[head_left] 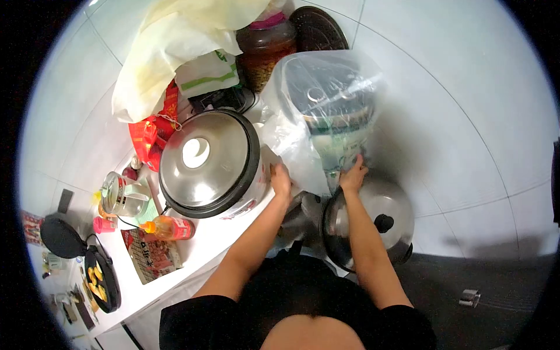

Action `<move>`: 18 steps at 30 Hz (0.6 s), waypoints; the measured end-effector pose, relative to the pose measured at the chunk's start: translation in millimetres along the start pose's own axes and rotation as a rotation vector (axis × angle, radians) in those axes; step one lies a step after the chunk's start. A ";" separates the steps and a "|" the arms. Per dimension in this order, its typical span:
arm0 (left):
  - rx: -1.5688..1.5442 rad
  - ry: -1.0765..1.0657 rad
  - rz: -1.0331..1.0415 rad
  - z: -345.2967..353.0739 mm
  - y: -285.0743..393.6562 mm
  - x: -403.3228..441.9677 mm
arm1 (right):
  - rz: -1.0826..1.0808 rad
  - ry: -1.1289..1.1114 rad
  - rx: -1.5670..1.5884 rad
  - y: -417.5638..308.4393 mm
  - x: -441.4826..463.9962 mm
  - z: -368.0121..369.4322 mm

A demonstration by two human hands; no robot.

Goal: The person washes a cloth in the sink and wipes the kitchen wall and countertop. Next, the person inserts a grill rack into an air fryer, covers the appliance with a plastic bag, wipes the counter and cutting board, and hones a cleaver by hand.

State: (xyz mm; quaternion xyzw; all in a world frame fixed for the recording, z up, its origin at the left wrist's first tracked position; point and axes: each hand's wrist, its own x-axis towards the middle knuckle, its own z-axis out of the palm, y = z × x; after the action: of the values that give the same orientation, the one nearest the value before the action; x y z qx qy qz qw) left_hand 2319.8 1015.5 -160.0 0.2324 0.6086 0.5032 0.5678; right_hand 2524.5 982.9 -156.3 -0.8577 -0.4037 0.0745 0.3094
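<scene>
A clear plastic bag (286,137) is draped over a tall appliance with a dark top (321,87) and a pale green patterned front. My right hand (353,175) is closed at the bag's lower right edge, against the appliance's front. Close to the bag's lower left edge, my left hand (280,182) has curled fingers that seem to pinch the plastic; its fingertips are partly hidden. Just left of that hand stands a big round cooker (210,157) with a shiny steel lid and black rim.
Below my right forearm is a large lidded steel pot (388,201). The white counter (204,248) carries an orange-capped sauce bottle (169,228), a printed packet (153,256), a glass jug (122,195) and an open electric pan (100,280) with food. Behind stands a big jar (265,52).
</scene>
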 end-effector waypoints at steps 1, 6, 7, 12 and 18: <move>-0.050 -0.014 -0.028 1.5 1.6 13.9 | -0.072 -0.056 0.010 9.6 8.1 10.1; -0.367 -0.082 -0.191 20.9 6.2 42.0 | 0.560 -0.801 1.002 51.0 45.0 41.6; -0.357 -0.094 -0.213 21.1 3.2 47.1 | 0.645 -0.790 1.038 48.2 45.3 44.5; -0.309 -0.094 -0.200 30.6 6.3 55.7 | 0.799 -0.893 1.572 18.7 27.2 23.7; -0.422 -0.207 -0.351 37.4 14.9 52.8 | 0.706 -0.783 1.713 11.9 20.5 3.1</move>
State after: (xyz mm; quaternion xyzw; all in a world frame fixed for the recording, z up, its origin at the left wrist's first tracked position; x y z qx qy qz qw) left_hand 2337.1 1079.4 -165.4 0.0502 0.4601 0.4866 0.7409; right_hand 2544.6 993.7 -163.3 -0.3319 -0.0101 0.7038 0.6280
